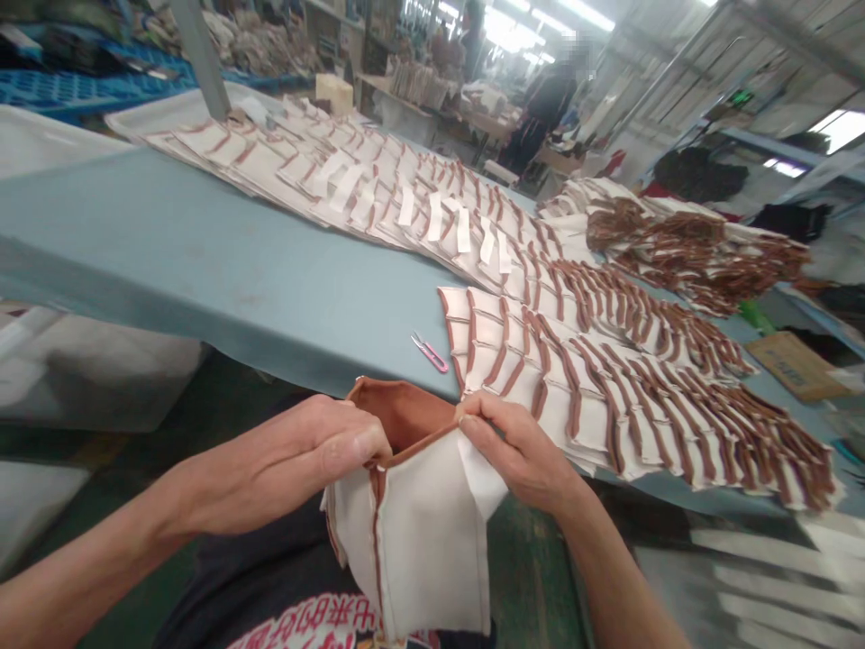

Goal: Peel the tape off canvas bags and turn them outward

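Note:
Between my two hands hangs a sewn fabric piece [432, 532], off-white outside with a brown lining and a brown seam down its front. Its top edge gapes, so the brown inside shows. My left hand [331, 442] pinches the rim at the left, by the seam. At the right corner of the rim, my right hand [506, 442] grips with thumb and forefinger, and a white flap hangs just below those fingers. Pink-handled thread snips [431, 352] lie on the table beyond the piece, touched by neither hand.
On the blue-grey table [203, 261], overlapping rows of similar white-and-brown pieces [595, 388] stretch right and back, some bearing white strips [463, 230]. A brown heap [696, 243] and a cardboard box [797, 365] sit at the right. Farther back stands a person [541, 108] in dark clothes.

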Tool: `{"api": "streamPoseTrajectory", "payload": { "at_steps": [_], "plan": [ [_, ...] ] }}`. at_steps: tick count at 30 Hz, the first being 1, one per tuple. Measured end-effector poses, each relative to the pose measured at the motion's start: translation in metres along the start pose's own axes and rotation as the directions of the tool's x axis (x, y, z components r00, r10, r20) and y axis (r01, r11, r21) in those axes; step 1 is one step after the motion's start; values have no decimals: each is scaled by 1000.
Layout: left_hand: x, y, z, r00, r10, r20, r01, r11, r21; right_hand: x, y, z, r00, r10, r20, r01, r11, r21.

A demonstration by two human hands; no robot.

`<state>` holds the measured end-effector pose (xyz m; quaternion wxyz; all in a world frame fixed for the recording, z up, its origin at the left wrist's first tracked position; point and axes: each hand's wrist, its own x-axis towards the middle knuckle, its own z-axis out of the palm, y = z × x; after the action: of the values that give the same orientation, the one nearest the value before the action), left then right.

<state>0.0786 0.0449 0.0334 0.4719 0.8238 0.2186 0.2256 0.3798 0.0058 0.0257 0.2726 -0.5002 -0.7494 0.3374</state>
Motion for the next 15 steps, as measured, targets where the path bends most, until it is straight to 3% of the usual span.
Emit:
{"api": "streamPoseTrajectory", "payload": {
  "at_steps": [3, 6, 11, 15],
  "plan": [
    [1, -4, 2, 999, -43, 2, 43, 999, -24, -6, 4, 3, 996, -73, -59, 71, 997, -35],
    [-1, 0, 9, 999, -32, -14, 34, 992, 123, -15, -1, 2, 973, -201, -115, 183, 972, -150],
    [-10, 23, 38, 969, 220, -114, -133, 851, 508, -37, -10, -4, 914, -382, -133, 333, 897, -290],
    [-18, 25, 66, 941, 313, -131, -163, 755, 635, -48, 0, -2, 890, -441, -115, 374, 850, -371]
  ]
}}
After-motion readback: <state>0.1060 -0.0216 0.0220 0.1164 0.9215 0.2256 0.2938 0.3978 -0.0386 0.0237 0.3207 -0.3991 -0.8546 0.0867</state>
